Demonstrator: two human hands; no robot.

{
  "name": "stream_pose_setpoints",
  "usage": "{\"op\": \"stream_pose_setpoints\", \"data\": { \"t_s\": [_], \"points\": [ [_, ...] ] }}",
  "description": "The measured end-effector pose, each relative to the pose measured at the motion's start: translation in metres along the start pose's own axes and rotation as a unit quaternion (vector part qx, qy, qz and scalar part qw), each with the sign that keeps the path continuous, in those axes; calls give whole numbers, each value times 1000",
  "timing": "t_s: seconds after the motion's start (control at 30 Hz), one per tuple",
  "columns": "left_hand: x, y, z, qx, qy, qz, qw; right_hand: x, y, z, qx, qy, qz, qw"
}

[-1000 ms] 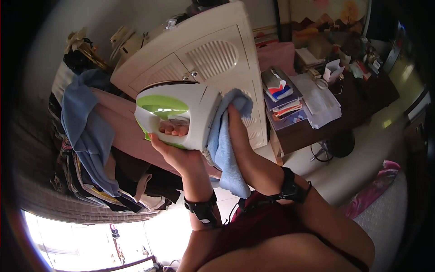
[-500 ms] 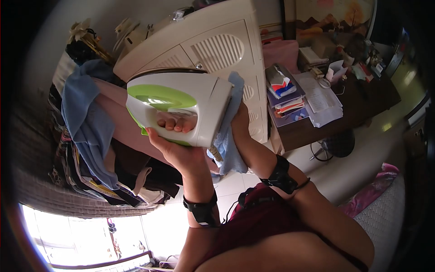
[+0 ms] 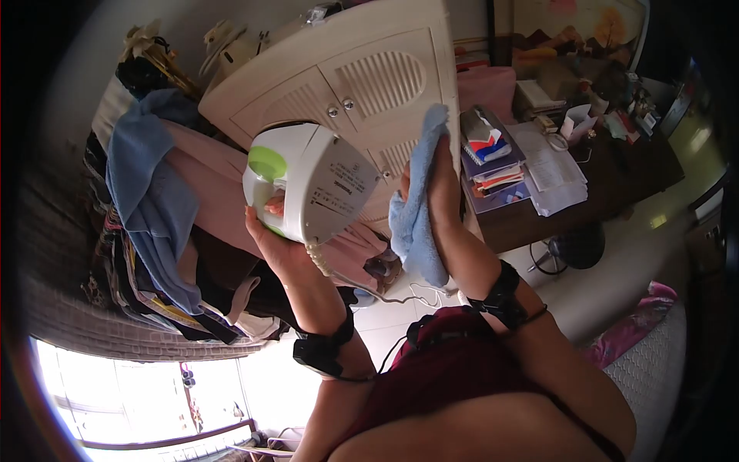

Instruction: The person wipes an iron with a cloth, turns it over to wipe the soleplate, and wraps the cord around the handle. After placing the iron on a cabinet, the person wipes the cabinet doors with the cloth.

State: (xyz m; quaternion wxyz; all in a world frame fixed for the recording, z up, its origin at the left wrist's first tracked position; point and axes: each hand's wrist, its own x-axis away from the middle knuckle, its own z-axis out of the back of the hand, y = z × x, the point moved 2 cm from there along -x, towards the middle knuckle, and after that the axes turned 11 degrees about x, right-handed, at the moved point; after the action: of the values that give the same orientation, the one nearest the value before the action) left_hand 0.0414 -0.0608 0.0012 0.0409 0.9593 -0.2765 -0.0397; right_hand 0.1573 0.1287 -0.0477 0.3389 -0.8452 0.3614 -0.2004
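My left hand [image 3: 275, 245] is wrapped around the handle of a white and green iron [image 3: 335, 189], held up with its printed back end turned toward my right side. A cord [image 3: 327, 269] hangs from the iron and curves down toward the floor. To the right, my right hand [image 3: 446, 185] grips a light blue cloth [image 3: 418, 223], which is bunched on its palm side and hides most of the fingers. There is a gap between the cloth and the iron.
A pink-covered surface [image 3: 208, 185] lies behind the iron, with a blue garment [image 3: 142, 162] and piled clothes at the left. Ahead stands a cream cabinet [image 3: 300, 96]. The dark desk [image 3: 616, 185] at right holds papers and notebooks; a black stool [image 3: 577, 246] is below it.
My right hand and the cloth have come away from the iron, moving right. The iron has turned so that its printed back end now shows.
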Motion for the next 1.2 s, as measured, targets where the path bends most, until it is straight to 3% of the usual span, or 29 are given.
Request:
{"op": "stream_pose_setpoints", "data": {
  "t_s": [0.1,0.17,0.2,0.37,0.57,0.63,0.7,0.8,0.83,0.87,0.93,1.03,1.13,1.2],
  "points": [
    [-4,8,7,-6,1,7,1000,11,-13,-12,-73,-46,48,995],
    [-5,12,8,42,8,37,998,29,-27,-29,-9,-70,111,991],
    [-5,13,8,66,11,51,996,38,-35,-37,-14,-67,93,993],
    [-5,15,10,16,4,34,999,45,-38,-53,-5,-83,126,989],
    [-8,18,12,10,26,18,999,48,-33,-47,131,-107,164,972],
    [-3,13,4,87,17,71,994,47,-29,-47,168,-59,252,951],
    [-3,7,1,55,2,41,998,53,-32,-57,165,-31,340,925],
    [-4,2,0,26,-14,6,1000,60,-27,-42,268,-203,158,928],
    [-1,-3,-7,14,-21,-10,1000,65,-28,-39,336,-251,155,894],
    [0,-7,-10,3,-27,-26,999,73,-29,-38,363,-282,84,884],
    [1,-10,-10,-44,-38,-73,996,60,7,-7,442,-356,146,810],
    [0,-10,-11,-102,-14,-165,981,65,21,10,494,-387,63,776],
    [9,-19,-23,-201,12,-223,954,73,28,12,383,-420,56,821],
    [11,-23,-27,-216,-11,-229,949,79,33,15,359,-514,-14,779]
  ]
}}
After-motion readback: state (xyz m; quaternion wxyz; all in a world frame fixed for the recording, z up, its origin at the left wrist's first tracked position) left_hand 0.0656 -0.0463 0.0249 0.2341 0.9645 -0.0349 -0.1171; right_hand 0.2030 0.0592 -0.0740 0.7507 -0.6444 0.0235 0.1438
